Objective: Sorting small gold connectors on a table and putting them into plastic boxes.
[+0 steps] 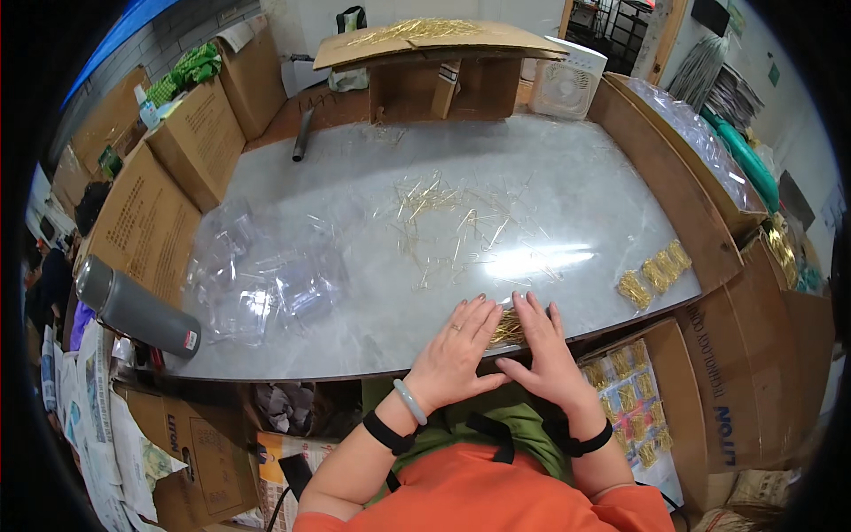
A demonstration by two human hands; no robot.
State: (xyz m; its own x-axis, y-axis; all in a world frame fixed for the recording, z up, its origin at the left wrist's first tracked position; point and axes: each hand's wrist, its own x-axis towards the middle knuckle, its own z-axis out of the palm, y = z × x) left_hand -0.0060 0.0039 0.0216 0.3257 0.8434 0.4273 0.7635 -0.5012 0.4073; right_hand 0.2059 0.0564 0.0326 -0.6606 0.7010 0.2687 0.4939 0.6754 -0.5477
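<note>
A small bunch of thin gold wire pins (508,328), hairpin-like in shape, lies at the table's near edge between my two hands. My left hand (454,350) rests against its left side, fingers stretched out and together. On the other side my right hand (542,350) lies with its fingers straight, touching the bunch; the two thumbs nearly meet in front. The palms partly hide the bunch. Farther out, loose gold pins (430,199) are scattered over the grey tabletop (355,350). Several packed gold bundles (656,270) sit in clear plastic at the right.
Clear plastic boxes (292,275) are heaped at the left, beside a grey bottle (137,306). A cardboard shelf (523,40) bearing more gold pins stands at the back, next to a white fan (567,82). Below right, an open carton (683,381) contains packed bundles.
</note>
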